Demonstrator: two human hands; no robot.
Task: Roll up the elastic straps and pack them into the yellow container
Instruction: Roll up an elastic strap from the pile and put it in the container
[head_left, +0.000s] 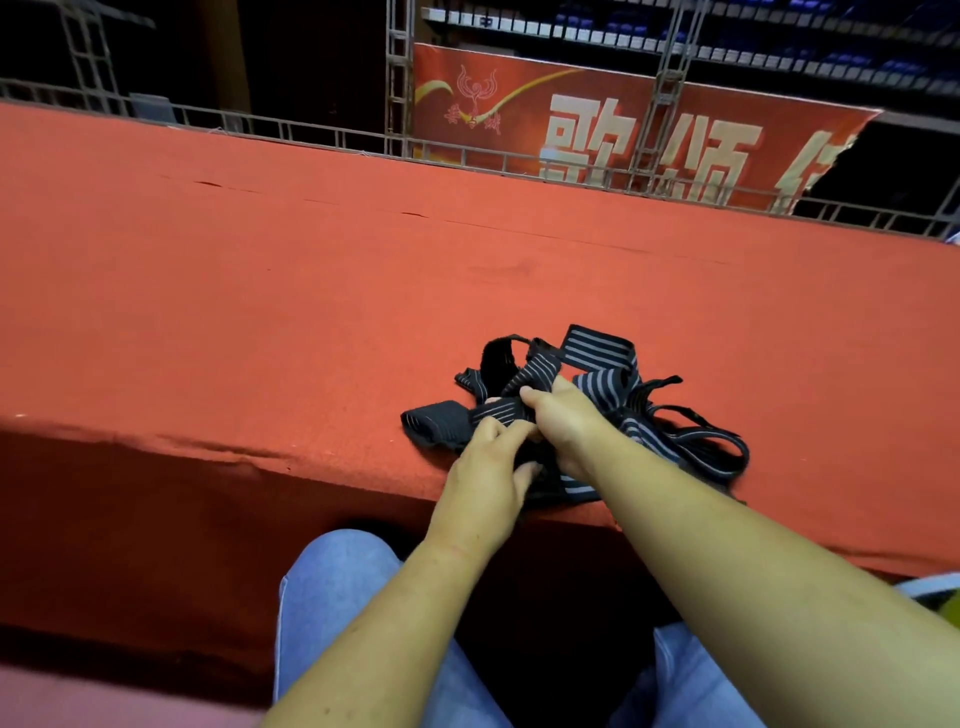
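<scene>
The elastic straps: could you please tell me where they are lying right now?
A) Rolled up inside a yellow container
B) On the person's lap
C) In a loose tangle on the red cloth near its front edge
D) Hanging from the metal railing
C: the elastic straps lie in an unrolled black-and-grey tangle on the red cloth by its near edge, with the left hand and the right hand both holding them.

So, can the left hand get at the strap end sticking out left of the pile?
Probably yes: the left hand lies right beside that strap end, nothing between them on the red cloth.
</scene>
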